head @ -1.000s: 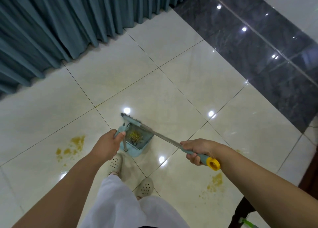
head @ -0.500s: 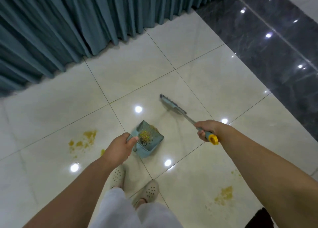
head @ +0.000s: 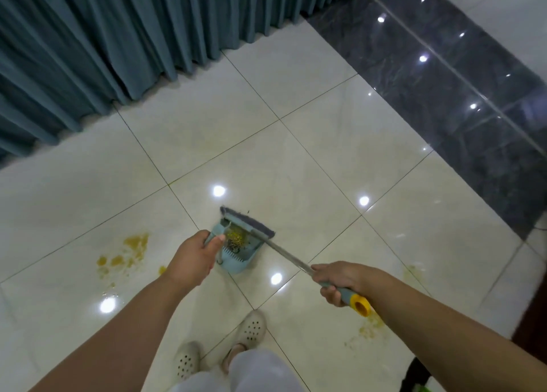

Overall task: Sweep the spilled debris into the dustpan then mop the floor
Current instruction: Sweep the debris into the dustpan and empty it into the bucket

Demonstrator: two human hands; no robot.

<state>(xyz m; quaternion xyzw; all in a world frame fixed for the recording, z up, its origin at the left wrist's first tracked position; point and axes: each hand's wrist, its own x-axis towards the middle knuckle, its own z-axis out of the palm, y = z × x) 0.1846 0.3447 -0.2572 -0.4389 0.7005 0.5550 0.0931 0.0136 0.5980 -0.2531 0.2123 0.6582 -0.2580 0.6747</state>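
Gripping the dustpan [head: 236,254] handle with the left hand [head: 194,258], a person's right hand [head: 337,282] clutches the broom [head: 284,251], its head at the pan's far lip; yellow debris [head: 235,237] lies inside, stains [head: 124,255] left on the floor [head: 296,154]

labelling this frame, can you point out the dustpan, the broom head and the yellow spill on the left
dustpan [head: 238,261]: head view, on the light blue pan's floor near its toothed edge
broom head [head: 248,222]: head view, middle of the grey-blue bristle bar
yellow spill [head: 133,249]: head view, on the stain's large upper patch

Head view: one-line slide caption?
Left hand holds dustpan, right hand sets broom at its mouth; yellow spills remain.
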